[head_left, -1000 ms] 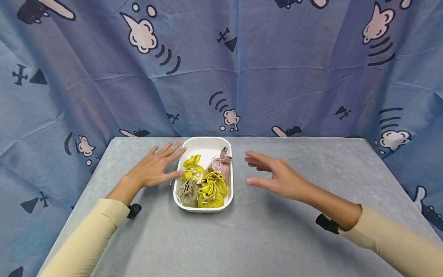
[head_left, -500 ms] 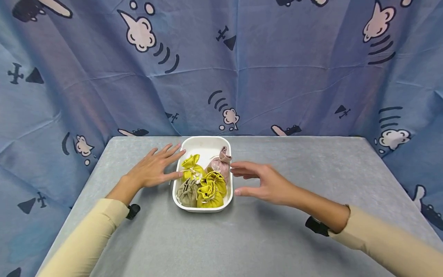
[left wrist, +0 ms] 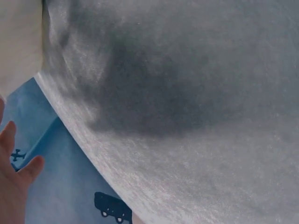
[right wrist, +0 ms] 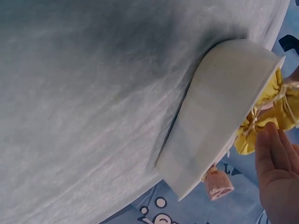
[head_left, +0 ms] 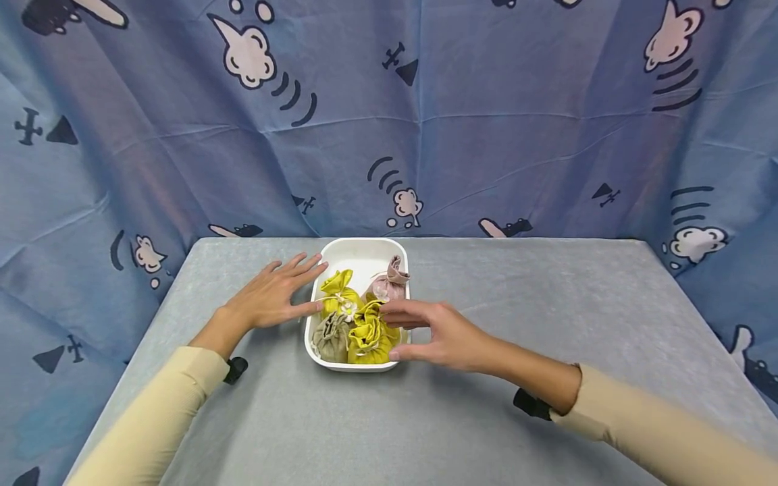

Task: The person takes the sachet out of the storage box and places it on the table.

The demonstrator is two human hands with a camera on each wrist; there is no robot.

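Yellow cloth is what our right hand [head_left: 446, 334] hovers over: a yellow pouch [head_left: 371, 335] at the near right of the white tray [head_left: 352, 251], which sits mid-counter [head_left: 486, 418] in front of the blue printed backdrop [head_left: 486, 135]. The right fingers [head_left: 401, 308] are spread and lightly curved, thumb low by the tray's near rim and the others reaching over the pouches; they hold nothing yet. From the right wrist view the fingers [right wrist: 275, 163] hang just beside the yellow pouch [right wrist: 266, 121], apart from it as far as we can tell.

Our left hand [head_left: 270, 297] lies flat on the counter with its fingers extended and fanned, the tips touching or almost touching the tray's left wall. We judge that this hand should press there so the tray does not slide.

A second yellow pouch [head_left: 338, 291], a grey-brown pouch [head_left: 330, 336] and a pink pouch [head_left: 389, 283] crowd close together in the tray. To do this well, we suggest closing round the gathered neck of the near yellow one only, keeping clear of the drawstrings [head_left: 346, 309] of its neighbours, and lifting straight up so nothing else tips out.
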